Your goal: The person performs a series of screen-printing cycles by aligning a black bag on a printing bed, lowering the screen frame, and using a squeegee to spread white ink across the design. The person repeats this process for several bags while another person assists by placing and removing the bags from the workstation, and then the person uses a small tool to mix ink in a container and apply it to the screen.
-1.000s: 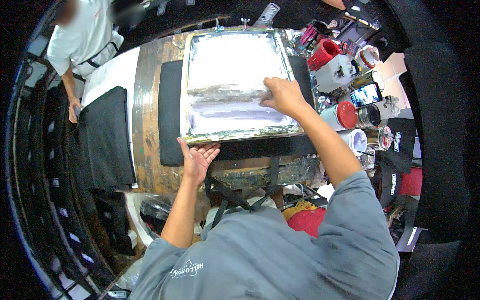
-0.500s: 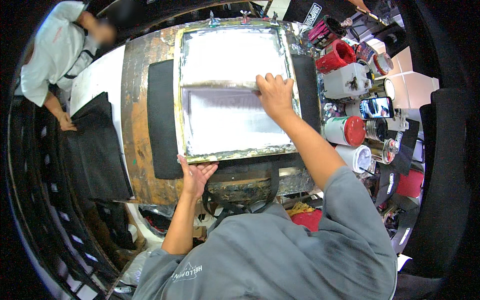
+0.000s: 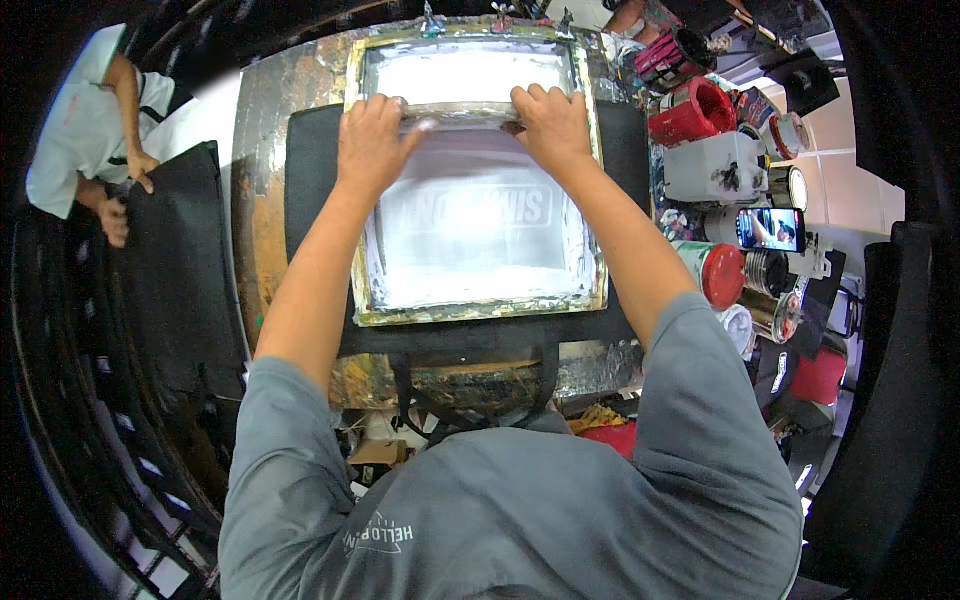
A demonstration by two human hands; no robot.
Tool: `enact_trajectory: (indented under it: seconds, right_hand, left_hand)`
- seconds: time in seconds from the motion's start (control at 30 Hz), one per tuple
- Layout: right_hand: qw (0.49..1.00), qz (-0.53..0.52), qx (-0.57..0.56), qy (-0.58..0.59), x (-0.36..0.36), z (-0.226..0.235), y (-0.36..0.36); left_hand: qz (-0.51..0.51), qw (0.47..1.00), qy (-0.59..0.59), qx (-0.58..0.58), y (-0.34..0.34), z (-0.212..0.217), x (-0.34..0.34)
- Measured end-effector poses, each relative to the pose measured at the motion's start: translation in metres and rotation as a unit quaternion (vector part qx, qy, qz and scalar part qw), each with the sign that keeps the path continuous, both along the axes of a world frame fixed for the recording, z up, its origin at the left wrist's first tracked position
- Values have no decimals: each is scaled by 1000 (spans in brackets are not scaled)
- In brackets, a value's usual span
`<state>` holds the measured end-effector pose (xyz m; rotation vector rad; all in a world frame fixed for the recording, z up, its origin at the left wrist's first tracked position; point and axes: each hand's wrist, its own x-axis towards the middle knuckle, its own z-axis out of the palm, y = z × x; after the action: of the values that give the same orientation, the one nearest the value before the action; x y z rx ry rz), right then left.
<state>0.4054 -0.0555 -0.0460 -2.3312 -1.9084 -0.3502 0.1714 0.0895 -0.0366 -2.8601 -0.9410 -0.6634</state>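
A framed printing screen coated in white ink lies flat over a black fabric piece on a paint-stained work table. Across the far part of the screen runs a squeegee. My left hand grips its left end and my right hand grips its right end. Both arms are stretched forward over the screen. A pale mirrored design shows faintly in the mesh below my hands.
Red-lidded ink tubs, a white box, cans and a phone with a lit screen crowd the right side. On the left, another person in a white shirt handles black fabric. Black straps hang off the table's near edge.
My left hand left the screen's near edge and joined the squeegee. My right hand pushed the squeegee from the near part of the screen to the far part.
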Motion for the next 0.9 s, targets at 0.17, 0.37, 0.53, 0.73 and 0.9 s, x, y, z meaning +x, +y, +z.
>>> enact_trajectory:
  seconds: [0.17, 0.37, 0.53, 0.73, 0.9]
  right_hand:
    - [1000, -11, -18, -8, -20, -2, -32]
    - [1000, 6, -6, 12, -57, -2, -100]
    - [999, 1, -37, 30, -101, 5, -163]
    - [998, -5, -67, 9, -113, 12, -179]
    - [996, -20, -51, 64, -139, 9, -206]
  left_hand:
    - [3, 1000, 5, -18, -29, -25, -17]
    - [2, 999, 23, -23, -97, -26, -58]
    - [-2, 997, 44, -60, -158, -22, -100]
    - [-78, 986, -109, -104, -174, -26, -133]
    - [179, 968, 39, -173, -198, -46, -213]
